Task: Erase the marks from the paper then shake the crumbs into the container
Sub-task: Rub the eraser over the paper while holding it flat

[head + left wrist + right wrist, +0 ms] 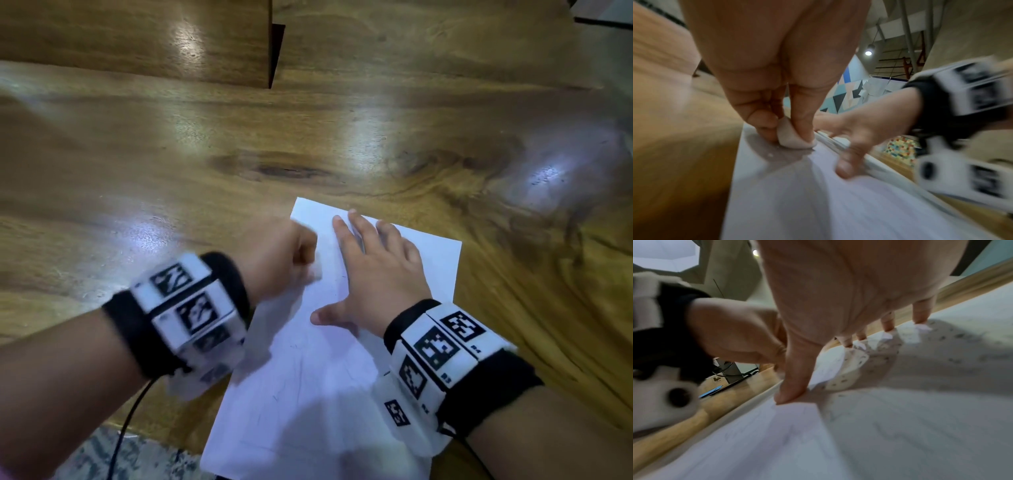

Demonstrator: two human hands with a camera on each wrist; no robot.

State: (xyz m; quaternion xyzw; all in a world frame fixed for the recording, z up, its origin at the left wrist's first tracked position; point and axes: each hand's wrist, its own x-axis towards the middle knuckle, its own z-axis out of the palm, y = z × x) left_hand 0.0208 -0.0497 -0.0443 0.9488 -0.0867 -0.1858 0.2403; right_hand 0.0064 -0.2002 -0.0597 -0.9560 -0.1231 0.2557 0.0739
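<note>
The left hand (277, 260) is smeared by motion blur in the head view, and its fingertips are tucked out of sight under the knuckles there; only from the left wrist view can the grip be read, the white eraser (792, 138) pinched between thumb and curled fingers and pressed onto the paper (308, 377). The near corner of the sheet is cut off at the bottom of the head view, and the pencil marks on it are faint and hard to make out. The paper is laid flat on the wooden table (171, 164), near its front edge. The right hand (373, 274) is spread flat on the sheet just beside the left, fingers straight and holding nothing, only pressing down. Both wrists are wrapped in black bands carrying white marker blocks (442, 346). A raised wooden panel (137, 37) is seen at the far side.
</note>
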